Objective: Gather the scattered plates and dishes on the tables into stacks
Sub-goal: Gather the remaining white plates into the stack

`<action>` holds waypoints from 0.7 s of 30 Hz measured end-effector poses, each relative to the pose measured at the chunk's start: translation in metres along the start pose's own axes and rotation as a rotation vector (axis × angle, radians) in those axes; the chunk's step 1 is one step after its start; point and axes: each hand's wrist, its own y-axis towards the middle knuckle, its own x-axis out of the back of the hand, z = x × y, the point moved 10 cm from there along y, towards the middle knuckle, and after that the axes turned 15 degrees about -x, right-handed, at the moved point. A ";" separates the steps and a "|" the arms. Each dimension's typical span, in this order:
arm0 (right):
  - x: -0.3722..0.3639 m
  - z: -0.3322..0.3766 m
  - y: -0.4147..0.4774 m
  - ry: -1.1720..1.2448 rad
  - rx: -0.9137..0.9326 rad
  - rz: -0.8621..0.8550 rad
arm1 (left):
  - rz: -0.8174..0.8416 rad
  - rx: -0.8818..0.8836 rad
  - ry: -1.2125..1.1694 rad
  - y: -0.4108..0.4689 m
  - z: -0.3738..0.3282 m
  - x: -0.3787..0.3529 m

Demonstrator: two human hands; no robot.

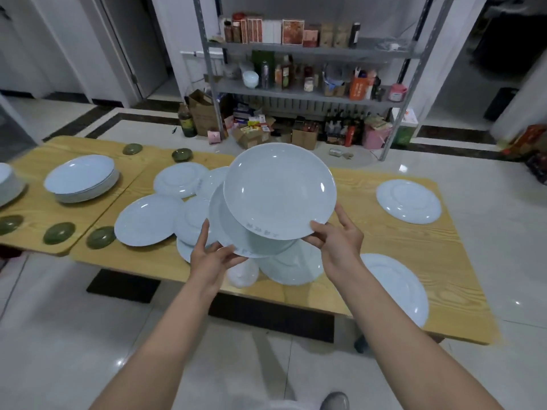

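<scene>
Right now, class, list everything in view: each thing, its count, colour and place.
Tables: two, wood, side by side.
Upper plate: one, white, held up at centre.
Lower plate: one, white, held beneath it.
Plate stack: one, white, left table.
Loose plates: at least seven, white, right table.
Small dishes: five, green, tables' far and near edges.
Shelf: one, grey, behind, holding bottles and boxes.
Left hand: grips lower plate's rim.
Right hand: grips upper plate's rim.

Rim lettering on my upper plate (279,190) too blurred to read. It hides much of the lower plate (232,233). White dish (6,184) cut by left edge.
</scene>
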 end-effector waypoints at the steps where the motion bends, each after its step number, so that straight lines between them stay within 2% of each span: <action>1: -0.013 -0.012 -0.005 -0.009 -0.005 0.008 | -0.014 -0.009 -0.014 -0.002 -0.008 0.016; 11: -0.126 -0.119 -0.027 -0.080 -0.061 0.090 | -0.125 -0.058 -0.042 -0.013 -0.076 0.160; 21: -0.227 -0.185 0.003 -0.172 -0.138 0.168 | -0.260 -0.115 -0.064 0.020 -0.114 0.266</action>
